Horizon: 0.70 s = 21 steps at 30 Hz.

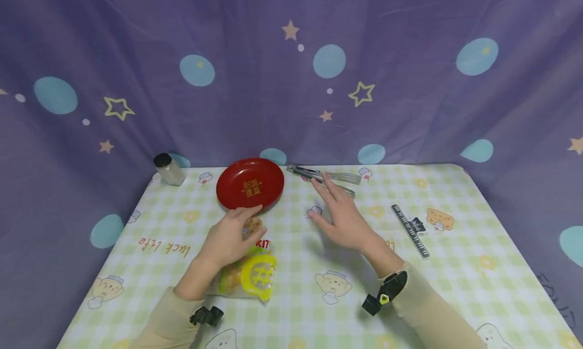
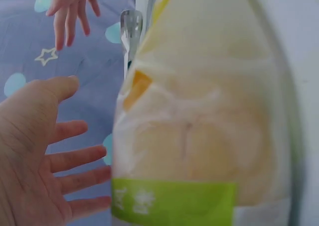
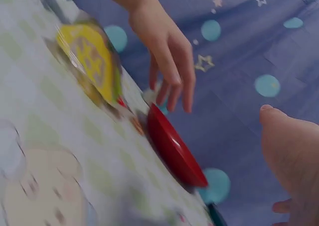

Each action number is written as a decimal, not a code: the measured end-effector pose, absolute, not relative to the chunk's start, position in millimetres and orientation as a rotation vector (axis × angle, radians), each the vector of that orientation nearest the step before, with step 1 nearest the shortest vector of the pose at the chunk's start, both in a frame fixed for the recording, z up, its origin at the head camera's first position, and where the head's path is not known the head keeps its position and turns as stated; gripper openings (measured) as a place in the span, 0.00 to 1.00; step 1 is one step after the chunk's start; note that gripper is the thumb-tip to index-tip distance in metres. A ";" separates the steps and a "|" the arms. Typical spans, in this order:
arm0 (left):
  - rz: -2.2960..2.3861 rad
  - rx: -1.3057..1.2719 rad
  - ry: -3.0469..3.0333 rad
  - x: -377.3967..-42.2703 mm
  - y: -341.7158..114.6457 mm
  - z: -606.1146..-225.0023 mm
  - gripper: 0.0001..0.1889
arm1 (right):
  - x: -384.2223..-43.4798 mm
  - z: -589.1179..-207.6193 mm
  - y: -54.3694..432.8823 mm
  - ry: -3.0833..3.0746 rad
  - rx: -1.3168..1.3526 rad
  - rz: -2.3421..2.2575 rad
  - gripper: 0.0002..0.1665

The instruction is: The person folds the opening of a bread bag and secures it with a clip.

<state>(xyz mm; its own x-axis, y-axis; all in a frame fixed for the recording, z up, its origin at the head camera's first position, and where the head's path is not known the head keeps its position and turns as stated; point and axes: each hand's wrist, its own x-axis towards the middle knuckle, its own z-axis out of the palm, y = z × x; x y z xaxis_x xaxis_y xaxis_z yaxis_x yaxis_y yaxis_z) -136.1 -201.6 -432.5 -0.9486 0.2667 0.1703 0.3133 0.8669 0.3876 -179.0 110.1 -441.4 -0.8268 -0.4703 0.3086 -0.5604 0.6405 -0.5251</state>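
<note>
Nearest the camera, shows two beige sleeves at the bottom edge. Below these, includes a pale green checked tablecloth. On its far side, left of centre, features a round red plate with gold characters. Just in front of that, includes a clear plastic bag, lying on the cloth and partly hidden by the left hand. Looks light and soft, with thin film likely to crinkle and slide, and contents perhaps easily crushed. Seems best held by a loose edge of film, or supported with a broad palm underneath, rather than squeezed at the middle.

On the left, shows fingers extended and thumb apart, raised over the bag's far end and gripping nothing. On the right, shows a second hand, the right hand, likewise spread and holding nothing, near metal tongs.

Through the film, reveals pale, rounded, bread-like pieces; outside, carries a bright yellow emblem, a lime green band and, smallest, red letters.
</note>
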 end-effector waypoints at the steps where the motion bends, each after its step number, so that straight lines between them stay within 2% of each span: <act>1: -0.646 -0.462 -2.934 -135.9 -201.3 -433.8 0.31 | -177.4 -442.8 104.6 -2.731 0.876 0.954 0.46; 15: -0.576 -0.551 -3.006 -136.7 -210.0 -454.1 0.21 | -156.0 -460.0 47.7 -2.929 1.097 1.074 0.44; 21: -0.553 -0.536 -3.043 -138.8 -211.1 -456.4 0.20 | -153.3 -465.6 34.1 -2.959 1.172 1.063 0.37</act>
